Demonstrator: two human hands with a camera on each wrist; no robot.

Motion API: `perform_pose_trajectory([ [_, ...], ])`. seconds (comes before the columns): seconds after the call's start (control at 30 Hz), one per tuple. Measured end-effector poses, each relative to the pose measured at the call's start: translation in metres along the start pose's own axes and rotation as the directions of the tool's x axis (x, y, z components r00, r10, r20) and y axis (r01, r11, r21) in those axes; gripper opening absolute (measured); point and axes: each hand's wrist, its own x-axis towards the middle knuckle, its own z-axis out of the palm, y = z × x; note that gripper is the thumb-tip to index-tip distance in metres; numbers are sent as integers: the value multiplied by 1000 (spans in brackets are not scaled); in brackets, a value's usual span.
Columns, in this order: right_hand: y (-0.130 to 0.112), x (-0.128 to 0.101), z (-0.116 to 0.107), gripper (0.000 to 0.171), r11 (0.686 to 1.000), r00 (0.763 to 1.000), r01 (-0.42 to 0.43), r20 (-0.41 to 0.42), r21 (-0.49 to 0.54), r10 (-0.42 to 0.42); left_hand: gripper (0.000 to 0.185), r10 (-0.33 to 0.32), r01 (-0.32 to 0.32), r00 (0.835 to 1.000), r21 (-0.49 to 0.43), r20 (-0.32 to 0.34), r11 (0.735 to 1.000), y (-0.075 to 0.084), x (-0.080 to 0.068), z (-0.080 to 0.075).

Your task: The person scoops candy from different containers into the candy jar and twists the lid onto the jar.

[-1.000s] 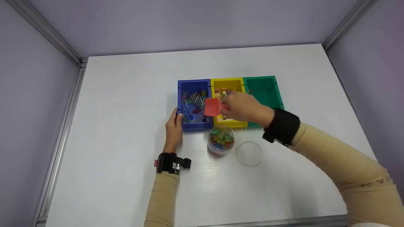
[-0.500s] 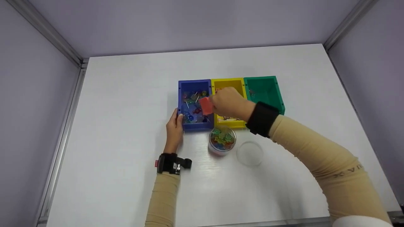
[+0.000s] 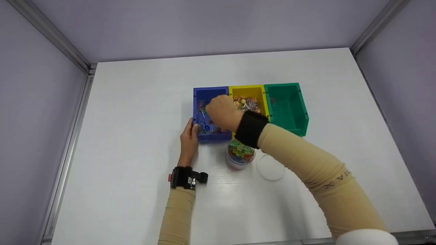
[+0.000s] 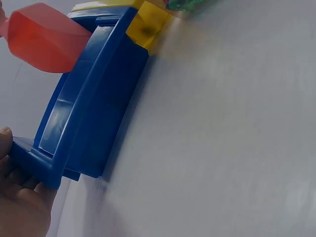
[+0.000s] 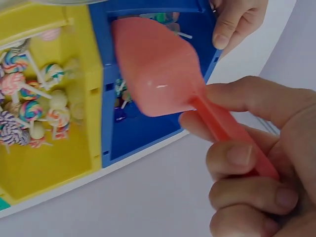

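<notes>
My left hand (image 3: 188, 143) grips the left wall of the blue bin (image 3: 214, 137), thumb over the rim and fingers along the outside. Above that bin is my right hand (image 3: 223, 112), holding a red plastic scoop (image 5: 158, 69) by its handle. In the right wrist view the fingers curl round the handle, and the scoop's back faces the camera. The scoop (image 4: 47, 39) overlaps the blue bin's rim in the left wrist view. Inside the bin lie clear coloured pieces and small lollipops, partly hidden by the right hand. From the head view, the scoop itself is hidden.
Joined to the blue bin are a yellow bin (image 3: 248, 91) of swirled lollipops and a green bin (image 3: 287, 105) with a few small pieces. In front stands a clear jar (image 3: 240, 156) of colourful translucent pieces, a round clear lid (image 3: 271, 167) beside it.
My right hand has moved left with the scoop, from over the yellow bin to over the blue one, uncovering the yellow bin's lollipops. The left hand keeps its place.
</notes>
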Motion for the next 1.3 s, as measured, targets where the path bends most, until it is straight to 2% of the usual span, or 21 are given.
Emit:
perform_pose_trajectory([
  [0.37,-32,25,-2,25,982,985,-96,126,-164,117,44,40,-39,999,-42,21,998,-2,-2,3],
  [0.5,-39,30,-1,13,970,970,-112,188,-217,155,44,23,-22,999,-46,32,999,-2,-2,3],
  [0.57,-40,32,2,12,969,963,-126,210,-213,171,45,9,-7,999,-48,38,999,-2,-3,4],
  [0.73,-35,34,8,25,980,967,-132,198,-146,159,45,21,-19,999,-54,38,998,-3,-2,6],
  [0.9,-19,32,10,21,994,980,-105,166,-42,111,46,45,-45,999,-17,17,999,-3,-2,7],
  [1.03,-5,30,11,21,995,982,-89,171,42,81,46,26,-26,1000,-3,7,1000,-1,-2,6],
  [1.13,4,29,12,23,990,981,-88,182,111,67,47,-11,11,1000,-1,4,1000,1,-1,5],
  [1.3,13,27,22,28,974,981,-90,189,207,51,50,-70,70,997,6,31,998,4,-3,2],
])
